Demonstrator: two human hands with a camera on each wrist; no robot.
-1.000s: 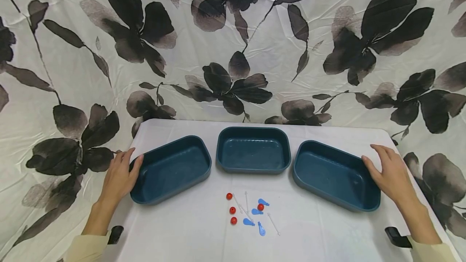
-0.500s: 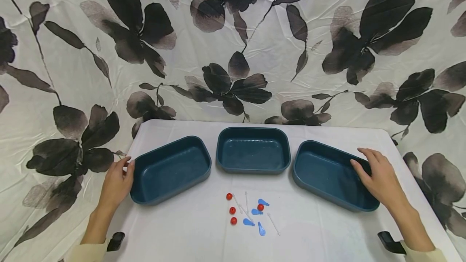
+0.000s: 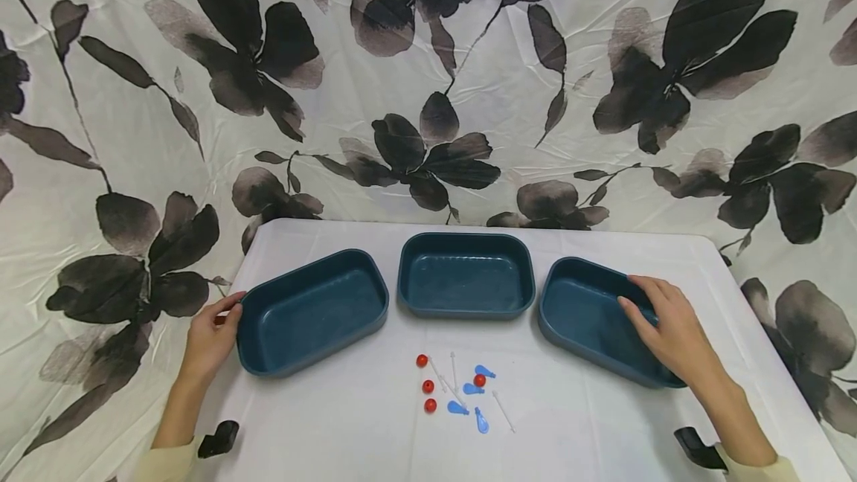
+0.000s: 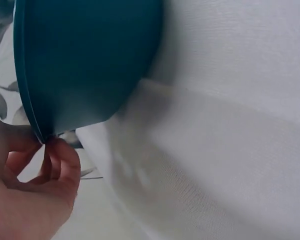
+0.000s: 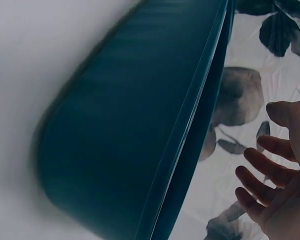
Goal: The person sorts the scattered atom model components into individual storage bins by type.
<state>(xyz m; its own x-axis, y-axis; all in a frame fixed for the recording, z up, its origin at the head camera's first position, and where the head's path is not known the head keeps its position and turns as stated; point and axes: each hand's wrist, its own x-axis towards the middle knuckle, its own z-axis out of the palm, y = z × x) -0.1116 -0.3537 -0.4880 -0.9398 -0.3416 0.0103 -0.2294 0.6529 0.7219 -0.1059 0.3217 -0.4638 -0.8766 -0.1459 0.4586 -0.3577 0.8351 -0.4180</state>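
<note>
My left hand (image 3: 213, 337) pinches the outer rim of the left blue bin (image 3: 311, 315) between thumb and fingers. The left wrist view shows those fingertips on the rim's corner (image 4: 44, 137). Over the right blue bin (image 3: 602, 318) hovers my right hand (image 3: 669, 329), its fingers spread and relaxed. In the right wrist view the fingers (image 5: 262, 172) stand apart from that bin's rim (image 5: 185, 135) and hold nothing.
A third blue bin (image 3: 466, 277) stands between the two. In front lie several red beads (image 3: 428, 387), several blue bulb-shaped pieces (image 3: 458, 408) and several thin white sticks (image 3: 504, 411). A floral cloth (image 3: 415, 80) hangs behind the white table (image 3: 335, 422).
My left hand has closed its fingers on the left bin's rim, and that bin has shifted slightly left. My right hand has moved left across the right bin.
</note>
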